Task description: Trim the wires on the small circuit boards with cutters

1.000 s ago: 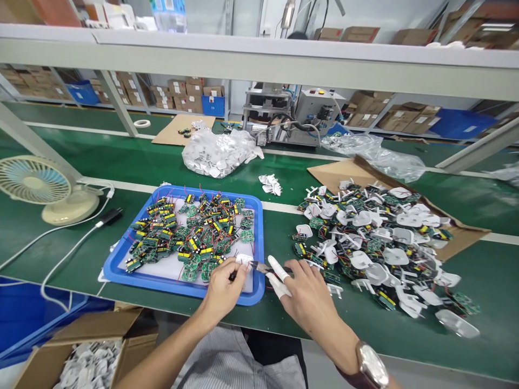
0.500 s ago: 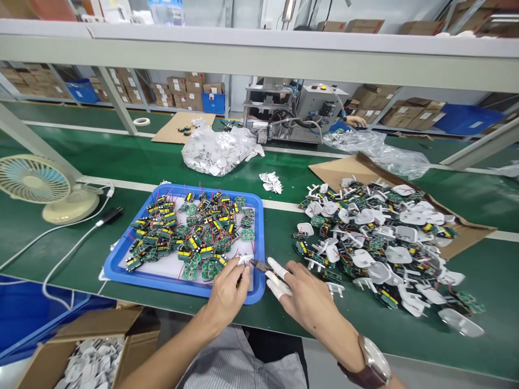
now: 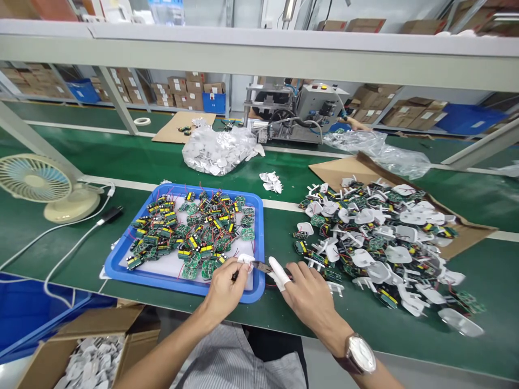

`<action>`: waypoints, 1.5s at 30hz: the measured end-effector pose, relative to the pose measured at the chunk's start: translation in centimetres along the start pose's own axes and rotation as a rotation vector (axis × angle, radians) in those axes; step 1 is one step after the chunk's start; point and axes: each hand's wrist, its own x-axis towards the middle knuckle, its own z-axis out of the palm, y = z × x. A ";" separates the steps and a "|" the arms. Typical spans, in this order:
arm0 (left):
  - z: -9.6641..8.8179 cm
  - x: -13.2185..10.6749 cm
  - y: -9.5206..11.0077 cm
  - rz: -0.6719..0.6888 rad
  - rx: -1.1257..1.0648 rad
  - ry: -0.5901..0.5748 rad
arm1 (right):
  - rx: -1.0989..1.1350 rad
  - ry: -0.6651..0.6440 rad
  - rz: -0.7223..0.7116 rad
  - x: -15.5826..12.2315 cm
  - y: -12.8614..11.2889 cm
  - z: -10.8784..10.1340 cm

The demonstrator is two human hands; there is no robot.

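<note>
My left hand (image 3: 225,289) is closed over the near right corner of the blue tray (image 3: 261,243), pinching a small white plastic plug piece (image 3: 245,258). My right hand (image 3: 310,294), with white covers on its fingertips, grips a pair of pliers (image 3: 263,266). The tips of the pliers meet the white piece; whether they are clamped on it I cannot tell. Something dark shows between the left fingers, too small to name. Green circuit boards (image 3: 194,243) with yellow and black parts and red wires fill much of the tray.
On the right lies a heap of white plug pieces with boards (image 3: 377,237), partly on cardboard. A fan (image 3: 44,186) stands left. Behind are a bag of white pieces (image 3: 219,151), a few loose ones (image 3: 271,182) and a machine (image 3: 292,113). Below left is an open carton (image 3: 141,346).
My right hand has turned, its watch now facing up more, and its fingers have shifted around the pliers. The white piece in my left hand is tilted differently. Behind, another person's hand has moved slightly.
</note>
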 end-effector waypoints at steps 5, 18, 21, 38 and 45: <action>0.0 0.1 0.3 0.004 -0.014 0.019 | 0.029 -0.017 0.044 -0.1 0.1 -0.1; -0.4 0.4 0.3 -0.018 -0.017 -0.022 | -0.026 -0.083 -0.025 0.4 -0.4 -1.2; -0.6 0.3 0.1 -0.077 -0.112 -0.046 | 0.059 -0.101 0.005 0.5 -0.3 -1.2; -1.1 0.2 0.2 -0.067 -0.187 -0.029 | 0.658 0.119 0.280 0.6 -0.4 -1.0; -0.7 0.0 0.9 0.049 -0.088 0.000 | 0.046 0.023 0.021 1.1 -0.3 -2.7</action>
